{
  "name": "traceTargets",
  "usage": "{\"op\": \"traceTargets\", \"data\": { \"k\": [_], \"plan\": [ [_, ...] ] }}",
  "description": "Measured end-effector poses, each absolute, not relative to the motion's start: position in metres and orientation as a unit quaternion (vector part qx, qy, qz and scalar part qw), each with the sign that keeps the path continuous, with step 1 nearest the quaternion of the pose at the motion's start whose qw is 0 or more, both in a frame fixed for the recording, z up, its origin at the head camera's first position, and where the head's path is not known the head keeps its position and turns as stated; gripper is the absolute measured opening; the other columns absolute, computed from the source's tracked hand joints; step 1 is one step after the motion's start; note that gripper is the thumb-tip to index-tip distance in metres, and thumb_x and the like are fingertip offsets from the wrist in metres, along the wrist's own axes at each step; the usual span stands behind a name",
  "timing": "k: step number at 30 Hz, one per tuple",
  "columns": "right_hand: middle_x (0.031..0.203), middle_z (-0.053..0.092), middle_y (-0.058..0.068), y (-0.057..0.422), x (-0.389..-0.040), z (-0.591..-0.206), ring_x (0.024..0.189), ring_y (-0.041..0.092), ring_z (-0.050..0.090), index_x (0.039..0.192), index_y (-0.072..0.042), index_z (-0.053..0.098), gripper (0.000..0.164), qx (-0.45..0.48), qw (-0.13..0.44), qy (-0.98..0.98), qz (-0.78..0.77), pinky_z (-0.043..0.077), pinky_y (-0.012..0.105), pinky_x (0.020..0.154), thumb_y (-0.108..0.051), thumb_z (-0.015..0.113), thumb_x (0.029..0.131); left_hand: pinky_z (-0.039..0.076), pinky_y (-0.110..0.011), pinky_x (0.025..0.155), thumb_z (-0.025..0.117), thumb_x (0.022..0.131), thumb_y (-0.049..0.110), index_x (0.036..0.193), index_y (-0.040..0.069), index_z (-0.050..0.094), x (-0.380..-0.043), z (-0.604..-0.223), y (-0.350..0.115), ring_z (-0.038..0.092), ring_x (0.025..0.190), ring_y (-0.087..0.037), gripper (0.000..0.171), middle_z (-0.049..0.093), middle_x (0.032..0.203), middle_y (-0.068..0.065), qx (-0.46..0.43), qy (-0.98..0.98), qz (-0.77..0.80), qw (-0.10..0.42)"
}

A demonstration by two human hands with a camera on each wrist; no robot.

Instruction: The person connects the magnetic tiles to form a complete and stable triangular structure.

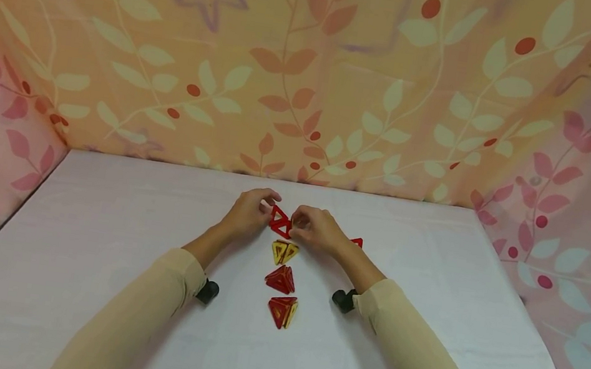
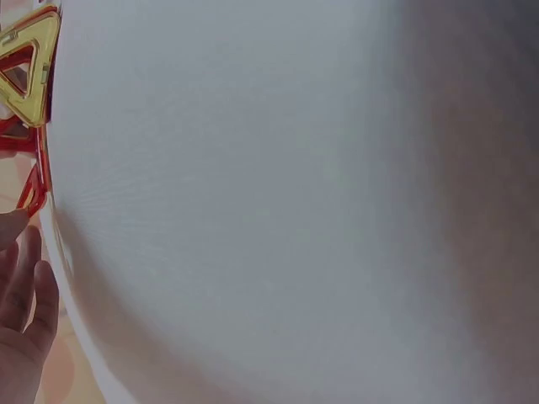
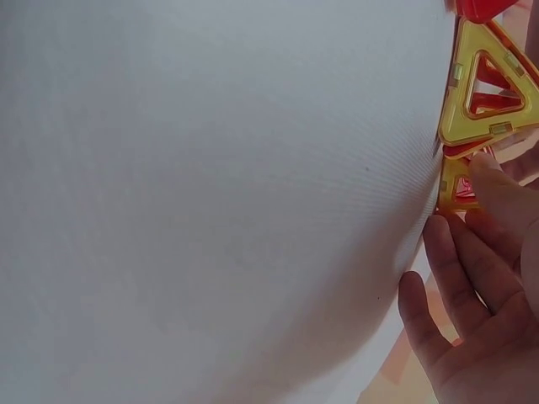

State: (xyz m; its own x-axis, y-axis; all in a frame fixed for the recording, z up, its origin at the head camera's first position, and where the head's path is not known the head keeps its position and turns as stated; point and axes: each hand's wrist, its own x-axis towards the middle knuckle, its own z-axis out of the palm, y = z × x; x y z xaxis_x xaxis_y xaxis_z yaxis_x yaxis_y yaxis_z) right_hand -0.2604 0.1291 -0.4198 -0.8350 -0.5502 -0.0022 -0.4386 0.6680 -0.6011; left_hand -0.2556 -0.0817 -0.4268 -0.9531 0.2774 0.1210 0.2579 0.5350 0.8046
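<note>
At the far end of a line of triangular magnetic tiles, both hands work on one cluster. My left hand pinches a red triangular tile by its edge, thumb against index finger. From the other side my right hand holds a yellow triangular tile, the thumb over its face and the fingers along its lower edge. In the head view, two red triangles show between the hands, while the right fingers hide the yellow tile. Just nearer stands a small yellow pyramid.
Closer to the body, a red pyramid and a red-and-yellow pyramid continue the line on the white tabletop. Another red tile lies partly hidden behind the right forearm. Patterned cloth walls the back and sides.
</note>
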Motion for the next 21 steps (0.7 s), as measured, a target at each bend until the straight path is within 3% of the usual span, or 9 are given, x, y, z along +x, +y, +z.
{"op": "traceTargets", "data": {
  "k": [11,21],
  "plan": [
    [0.101,0.07,0.004,0.1292,-0.2608,-0.4212,0.097,0.019,0.065,0.108,-0.005,0.066,0.023,-0.28,0.085,0.905,-0.308,0.052,0.037,0.091,-0.014,0.075,0.089,0.058,-0.037,0.081,0.063,0.089,-0.01,0.126,0.0,0.059,-0.2539,-0.4238,-0.0739,0.068,0.096,-0.029,0.038,0.061,0.105,-0.014,0.15,0.867,0.475,0.003],
    [0.101,0.071,0.005,0.1285,-0.2601,-0.4203,0.098,0.02,0.065,0.107,-0.006,0.067,0.02,-0.272,0.086,0.908,-0.306,0.052,0.038,0.091,-0.014,0.075,0.09,0.057,-0.038,0.082,0.066,0.087,-0.011,0.122,-0.002,0.061,-0.2517,-0.422,-0.0716,0.067,0.088,-0.027,0.037,0.066,0.092,-0.014,0.174,0.867,0.467,0.014]
  ]
}}
